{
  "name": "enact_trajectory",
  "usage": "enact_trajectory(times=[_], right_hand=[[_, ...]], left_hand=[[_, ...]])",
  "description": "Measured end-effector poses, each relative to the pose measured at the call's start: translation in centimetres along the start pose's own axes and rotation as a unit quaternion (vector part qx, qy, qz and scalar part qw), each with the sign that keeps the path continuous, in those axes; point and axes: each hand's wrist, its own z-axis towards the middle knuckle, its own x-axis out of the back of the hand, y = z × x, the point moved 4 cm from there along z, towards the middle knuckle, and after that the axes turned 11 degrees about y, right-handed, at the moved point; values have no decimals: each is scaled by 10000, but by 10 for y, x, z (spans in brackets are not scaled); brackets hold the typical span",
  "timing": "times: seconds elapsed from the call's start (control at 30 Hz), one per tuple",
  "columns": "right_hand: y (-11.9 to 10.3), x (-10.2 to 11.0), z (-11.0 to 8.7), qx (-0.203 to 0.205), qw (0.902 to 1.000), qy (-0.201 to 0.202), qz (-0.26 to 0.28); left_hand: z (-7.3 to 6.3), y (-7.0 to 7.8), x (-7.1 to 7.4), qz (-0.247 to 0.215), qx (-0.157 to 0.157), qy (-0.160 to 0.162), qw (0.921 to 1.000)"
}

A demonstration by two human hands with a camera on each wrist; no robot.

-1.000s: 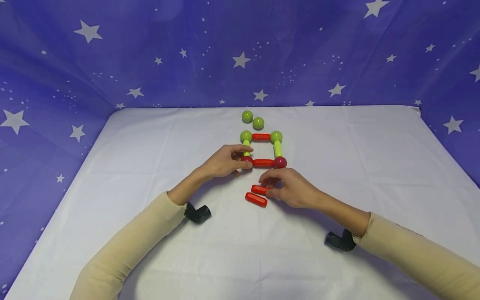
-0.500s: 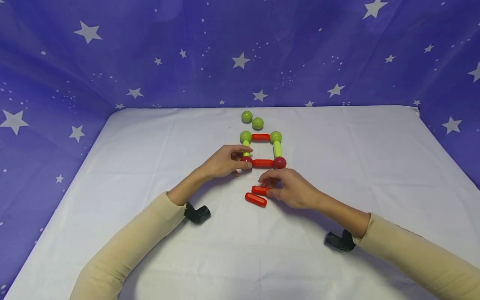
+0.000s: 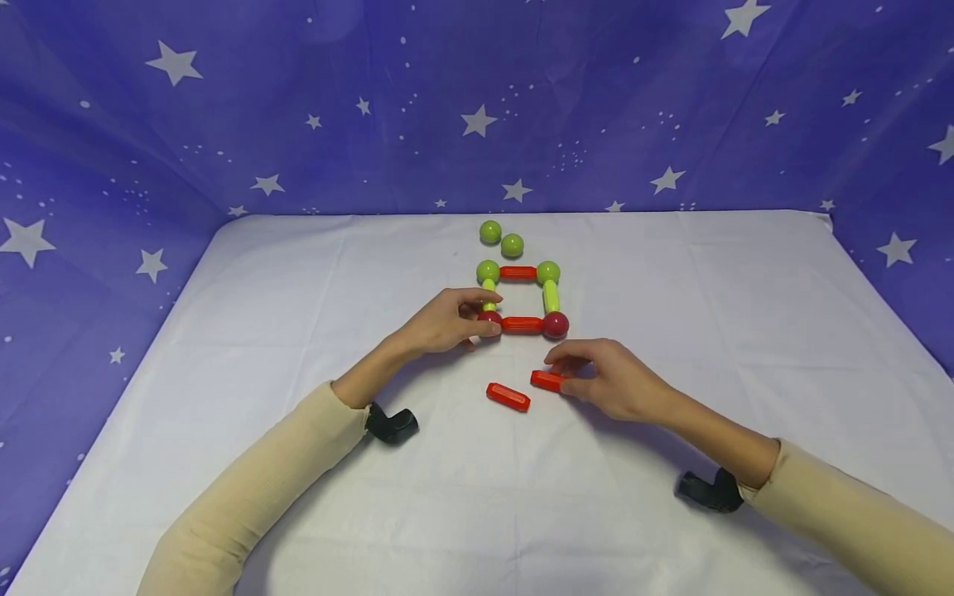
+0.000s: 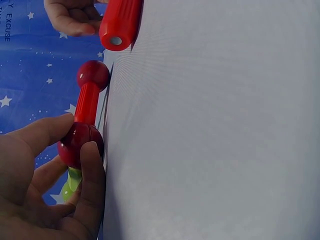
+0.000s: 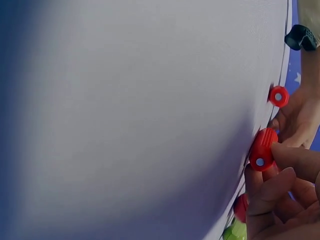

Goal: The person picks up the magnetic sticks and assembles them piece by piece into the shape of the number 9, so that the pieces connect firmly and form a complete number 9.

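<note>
My left hand (image 3: pixel 447 320) pinches the dark red ball (image 4: pixel 80 144) at the near left corner of a square made of magnetic rods and balls. Two green balls form its far corners, and another red ball (image 3: pixel 555 324) its near right one. A red rod (image 3: pixel 522 325) joins both red balls; the far side is also red, while yellow-green rods make the sides. Nearer the body, my right hand (image 3: pixel 611 381) pinches a loose red magnetic rod (image 5: pixel 263 150) by its right end, low over the cloth. Beside it lies a second loose red rod (image 3: pixel 508 397), apart from both hands.
Two loose green balls (image 3: pixel 490 232) (image 3: pixel 512 245) sit behind the square. White cloth (image 3: pixel 335 513) covers the table. A blue star-patterned curtain (image 3: pixel 477 83) stands along the back and sides. Dark wrist mounts (image 3: pixel 393 425) stick out by both sleeves.
My right hand has moved right and slightly toward the body, drawing the pinched red rod away from the other loose one. The left hand and the square stay in place.
</note>
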Motion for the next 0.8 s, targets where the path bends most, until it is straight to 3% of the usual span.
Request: enact_trajectory(times=[0.8], right_hand=[[0,1,-1,219,9995,-168,-163]], left_hand=[[0,-1,0,61,7,29,10000]])
